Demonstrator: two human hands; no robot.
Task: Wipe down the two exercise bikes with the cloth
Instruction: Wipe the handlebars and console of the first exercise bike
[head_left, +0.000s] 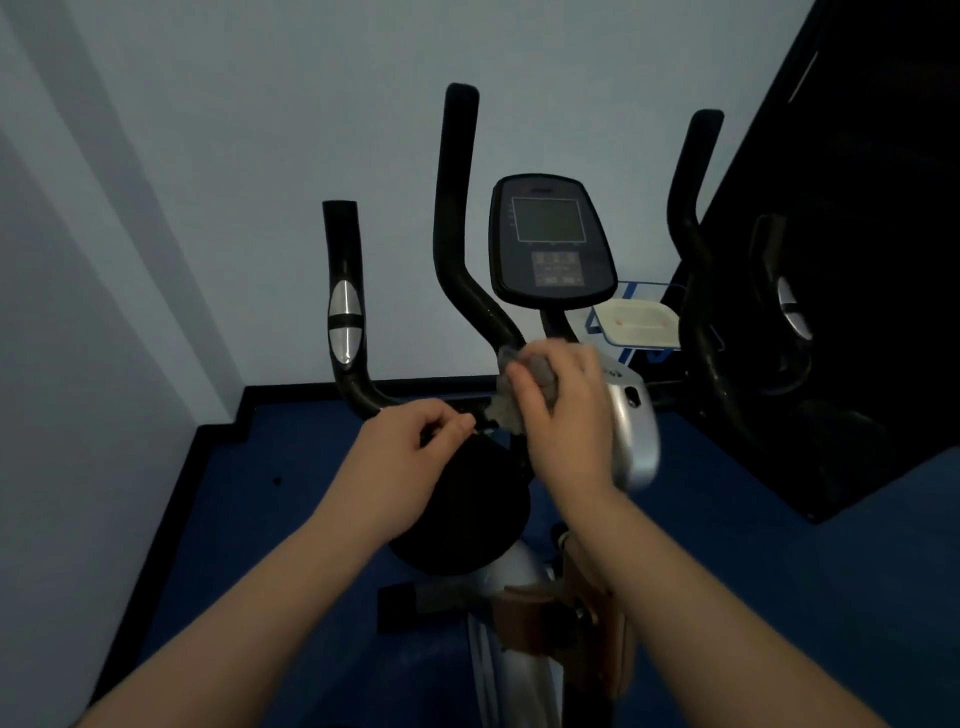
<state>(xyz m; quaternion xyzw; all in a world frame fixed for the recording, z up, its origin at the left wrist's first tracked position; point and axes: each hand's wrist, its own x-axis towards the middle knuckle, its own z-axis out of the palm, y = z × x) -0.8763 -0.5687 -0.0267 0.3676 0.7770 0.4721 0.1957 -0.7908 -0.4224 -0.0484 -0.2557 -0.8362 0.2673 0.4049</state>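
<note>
At the centre of the view, below the console (550, 239), the cloth (511, 395) sits bunched against the junction where the handlebar (457, 218) meets the post of the bike (631, 431); the right hand (563, 410) grasps it, fingers curled over the wad and pressing it to the frame; at nine o'clock of that hand the left hand (410, 447) has its fingers curled at the lower bar near the junction, though whether they actually clasp the bar or only touch it I cannot tell; both forearms reach in from six o'clock, the right one higher and angled slightly inward. By my reading the job is in its early or middle part; the wiping is at the handlebar base of this bike, nothing shows which surfaces are already clean, and a second bike (737, 332), at three o'clock, stands untouched by either hand.
</note>
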